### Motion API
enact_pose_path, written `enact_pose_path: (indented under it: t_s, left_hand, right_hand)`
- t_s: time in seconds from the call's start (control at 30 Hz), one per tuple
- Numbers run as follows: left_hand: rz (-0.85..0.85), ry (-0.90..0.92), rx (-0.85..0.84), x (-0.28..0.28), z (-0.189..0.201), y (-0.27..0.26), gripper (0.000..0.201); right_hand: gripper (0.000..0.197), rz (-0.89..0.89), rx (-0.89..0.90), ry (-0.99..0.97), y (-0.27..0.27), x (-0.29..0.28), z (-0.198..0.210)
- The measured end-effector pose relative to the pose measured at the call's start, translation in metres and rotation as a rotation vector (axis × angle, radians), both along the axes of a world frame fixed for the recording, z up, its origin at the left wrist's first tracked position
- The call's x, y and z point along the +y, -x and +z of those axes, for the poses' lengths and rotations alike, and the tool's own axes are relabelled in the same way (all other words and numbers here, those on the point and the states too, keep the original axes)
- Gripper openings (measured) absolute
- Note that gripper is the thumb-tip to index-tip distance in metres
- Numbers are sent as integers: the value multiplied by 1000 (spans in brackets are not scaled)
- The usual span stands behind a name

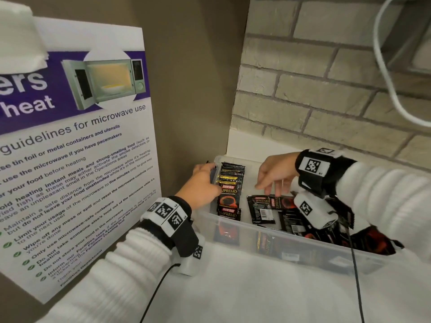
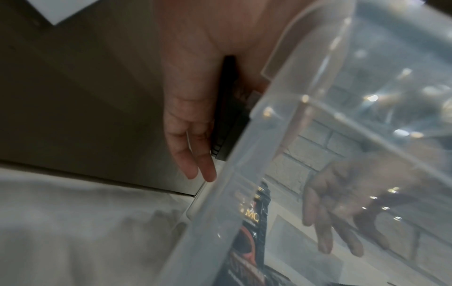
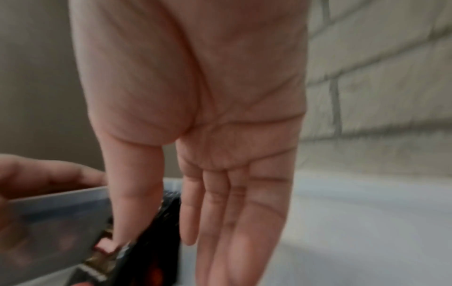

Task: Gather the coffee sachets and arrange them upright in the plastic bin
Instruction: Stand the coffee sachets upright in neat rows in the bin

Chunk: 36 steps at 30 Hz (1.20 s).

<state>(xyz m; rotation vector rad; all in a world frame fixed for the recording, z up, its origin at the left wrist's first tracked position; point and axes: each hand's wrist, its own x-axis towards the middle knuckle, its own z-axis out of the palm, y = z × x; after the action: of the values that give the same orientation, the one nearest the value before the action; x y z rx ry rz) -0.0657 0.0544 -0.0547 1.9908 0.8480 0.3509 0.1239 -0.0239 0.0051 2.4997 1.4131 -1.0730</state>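
A white worktop (image 1: 233, 287) fills the near view, with two arms in white ribbed sleeves reaching forward over it. A clear rectangular plastic bin (image 1: 279, 236) rests on the worktop. Along the bin's near and right side, loose black-and-red coffee sachets (image 1: 289, 217) lie flat in a scattered heap. The right hand (image 1: 276, 172) hovers above them, palm down, fingers (image 1: 277, 190) straight and spread downward, grasping nothing; whether the tips touch a sachet cannot be told. At the bin's left end, a row of black coffee sachets (image 1: 231, 183) stands upright against the side wall. The left hand (image 1: 203, 185) rests over the bin's left rim, its thumb pressed to the front of the standing row; in the left wrist view its fingers (image 2: 193, 154) hang nearly straight down the outside of the wall. Left of the bin, a white and purple microwave guidelines poster (image 1: 77, 148) leans against a brown wall. Behind the bin rises a pale grey brick wall (image 1: 314, 89).
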Motion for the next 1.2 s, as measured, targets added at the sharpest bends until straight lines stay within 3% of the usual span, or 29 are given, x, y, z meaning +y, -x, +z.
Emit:
enact_pose_path:
  t_s: [0.07,0.17,0.23,0.33,0.53,0.63,0.73,0.97,1.1,1.2]
  left_hand:
    - [0,-5,4,1,0,0,68]
    - [5,-21,21,2,-1,-2,70]
    - [9,-28,30,3,-1,-3,71]
    - [9,-39,42,3,-1,-4,71]
    - [11,-59,55,2,-2,-3,70]
    - [16,-59,57,2,-1,-2,70]
    - [16,-60,49,1,-2,-3,69]
    - [-3,-101,56,3,-2,-3,68]
    - [23,-300,160,6,3,-4,64]
    - [45,-416,16,-1,19,-4,57]
  right_hand:
    - [35,59,-140,1,-8,-15,14]
    - [53,153,-289,177,-19,-42,24]
    - [65,211,-336,330,-19,-59,26]
    - [80,263,-348,409,-17,-78,21]
    - [72,402,-633,310,-27,-90,-6]
    - [65,402,-662,316,-33,-89,-9]
    - [50,395,-598,199,-34,-80,-3]
    - [33,303,-742,-44,-38,-75,26]
    - [24,190,-692,-270,-41,-84,45]
    - [16,39,-555,-551,-37,-91,65]
